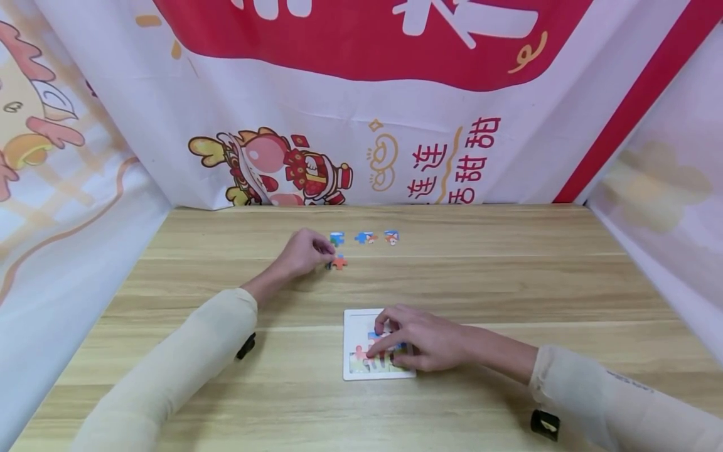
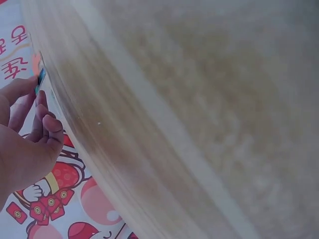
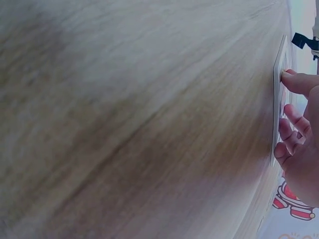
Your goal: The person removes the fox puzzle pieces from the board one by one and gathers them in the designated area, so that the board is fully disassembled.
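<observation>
My left hand point(image 1: 307, 252) pinches an orange and blue jigsaw piece point(image 1: 339, 262) between thumb and forefinger at the back of the table. In the left wrist view the same piece point(image 2: 40, 74) shows edge-on at the fingertips of the left hand point(image 2: 30, 134). My right hand point(image 1: 432, 339) reaches over a white puzzle tray point(image 1: 349, 326), its fingertips touching the pieces inside. A pink-red piece point(image 1: 359, 353) lies among greenish and blue ones there; the hand hides the tray's right part. In the right wrist view, a finger of the right hand point(image 3: 301, 139) presses on the tray point(image 3: 277, 89).
Three loose jigsaw pieces lie in a row behind the left hand: a blue-green one point(image 1: 337, 238), a blue-orange one point(image 1: 366, 238) and one with an orange and white animal face point(image 1: 391, 236). A printed cloth point(image 1: 339, 100) hangs behind the wooden table point(image 1: 480, 282).
</observation>
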A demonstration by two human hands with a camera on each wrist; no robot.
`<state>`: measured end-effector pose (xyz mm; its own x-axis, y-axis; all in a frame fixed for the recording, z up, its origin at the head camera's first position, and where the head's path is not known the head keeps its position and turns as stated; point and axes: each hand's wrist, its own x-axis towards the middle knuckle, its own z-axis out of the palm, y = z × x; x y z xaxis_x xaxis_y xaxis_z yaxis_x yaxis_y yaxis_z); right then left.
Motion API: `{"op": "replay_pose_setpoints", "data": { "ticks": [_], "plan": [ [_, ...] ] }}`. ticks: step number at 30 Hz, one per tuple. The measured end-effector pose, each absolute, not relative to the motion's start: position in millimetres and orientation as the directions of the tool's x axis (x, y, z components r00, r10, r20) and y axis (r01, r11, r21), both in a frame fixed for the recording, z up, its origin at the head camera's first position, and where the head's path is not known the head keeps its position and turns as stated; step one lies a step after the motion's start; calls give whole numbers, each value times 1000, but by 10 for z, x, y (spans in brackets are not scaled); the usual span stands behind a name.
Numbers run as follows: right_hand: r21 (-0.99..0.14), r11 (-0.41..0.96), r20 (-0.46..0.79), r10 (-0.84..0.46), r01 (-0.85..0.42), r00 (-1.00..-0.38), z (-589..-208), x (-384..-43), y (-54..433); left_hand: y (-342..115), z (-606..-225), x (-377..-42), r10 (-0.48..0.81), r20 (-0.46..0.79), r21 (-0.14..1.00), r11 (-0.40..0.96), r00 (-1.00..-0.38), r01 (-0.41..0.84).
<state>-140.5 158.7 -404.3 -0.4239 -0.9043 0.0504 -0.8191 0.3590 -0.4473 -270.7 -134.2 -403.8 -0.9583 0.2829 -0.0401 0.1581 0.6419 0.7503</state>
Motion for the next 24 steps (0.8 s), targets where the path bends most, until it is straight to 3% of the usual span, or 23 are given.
{"op": "replay_pose_setpoints", "data": {
  "ticks": [24],
  "plan": [
    [-451, 352, 48, -908, -820, -416, -4038, -1420, 1584, -1285, -4046, -2829, 325, -43, 655, 724, -945, 219]
  ]
}}
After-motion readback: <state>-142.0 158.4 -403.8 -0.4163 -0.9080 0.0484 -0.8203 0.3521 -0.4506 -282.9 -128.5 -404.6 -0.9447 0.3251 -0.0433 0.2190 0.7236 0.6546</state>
